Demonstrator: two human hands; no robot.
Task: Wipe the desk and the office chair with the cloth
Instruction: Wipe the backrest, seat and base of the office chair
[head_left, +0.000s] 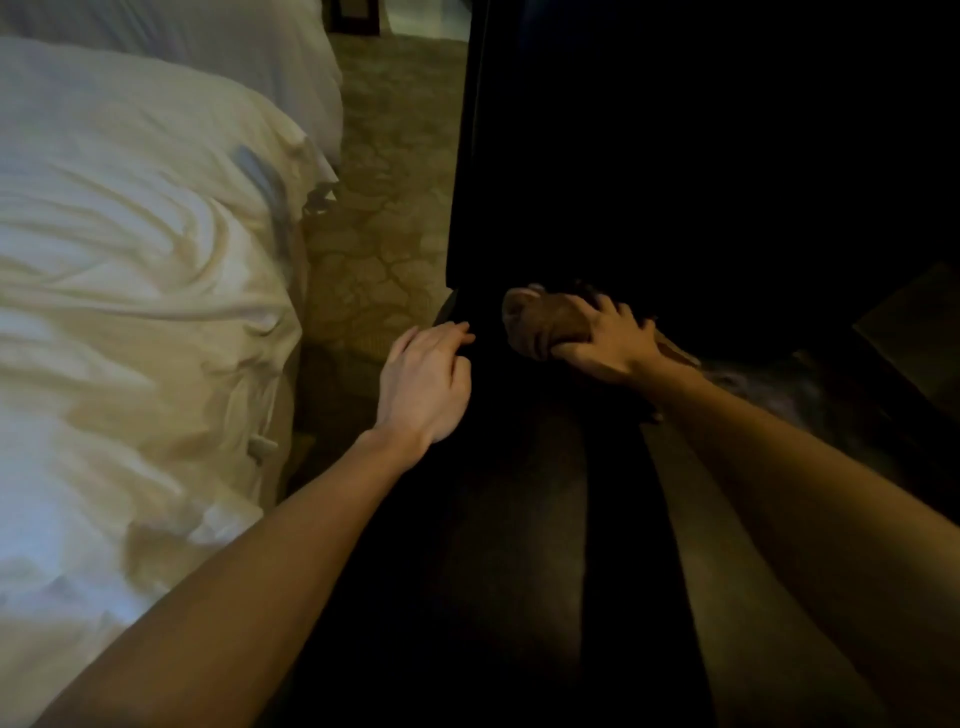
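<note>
Dimly lit, the scene shows the cloth (530, 325) just right of centre, bunched into a brownish wad against a dark piece of furniture (675, 182) that fills the frame from twelve to four o'clock. It is too dark to tell whether this is the desk or the office chair. The right hand (602, 343) holds the cloth from above, its fingers (618, 317) curled over and clamped round the wad. The left hand (423, 382), at about nine o'clock from the cloth and just beside it, rests on the furniture's dark edge with its fingers (452, 330) relaxed, slightly bent and holding nothing.

The cloth looks soft, light and limp, so it should crumple and fold under pressure and not slide as a flat pad. Gripping it by the gathered middle, as now, seems sound; a loose corner may drag or catch.

No container can be made out. A white-covered bed (130, 260) lies at nine o'clock, with patterned carpet (384, 208) between it and the furniture.
</note>
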